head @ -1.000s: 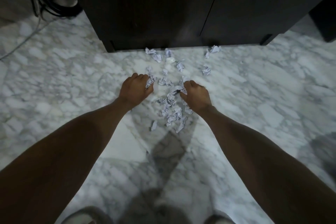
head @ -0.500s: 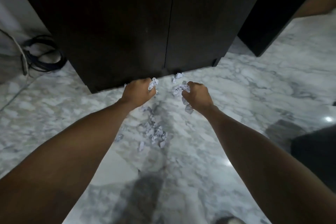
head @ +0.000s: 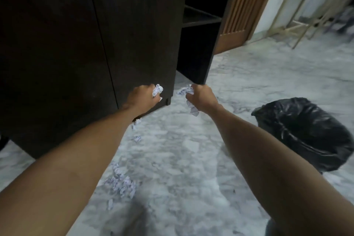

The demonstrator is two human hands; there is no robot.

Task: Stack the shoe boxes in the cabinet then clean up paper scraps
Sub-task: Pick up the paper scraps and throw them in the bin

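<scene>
Both my arms reach forward above the marble floor. My left hand (head: 142, 97) grips a wad of crumpled paper scraps (head: 157, 90) in front of the dark cabinet (head: 76, 44), whose doors are shut. My right hand (head: 201, 96) holds another bunch of scraps (head: 188, 99), with pieces hanging below the fist. More crumpled scraps (head: 122, 184) lie in a loose pile on the floor below my left forearm, with a few single pieces (head: 137, 138) nearer the cabinet's foot. No shoe boxes are visible.
A bin lined with a black plastic bag (head: 304, 132) stands on the floor at the right, beside my right forearm. An open dark shelf unit (head: 199, 25) adjoins the cabinet. Behind it are a slatted wooden door (head: 245, 5) and a wooden frame (head: 306, 15).
Both hands rose from the scrap pile on the floor, each carrying scraps. My view swung up and to the right, bringing the black-lined bin and the shelf unit into sight.
</scene>
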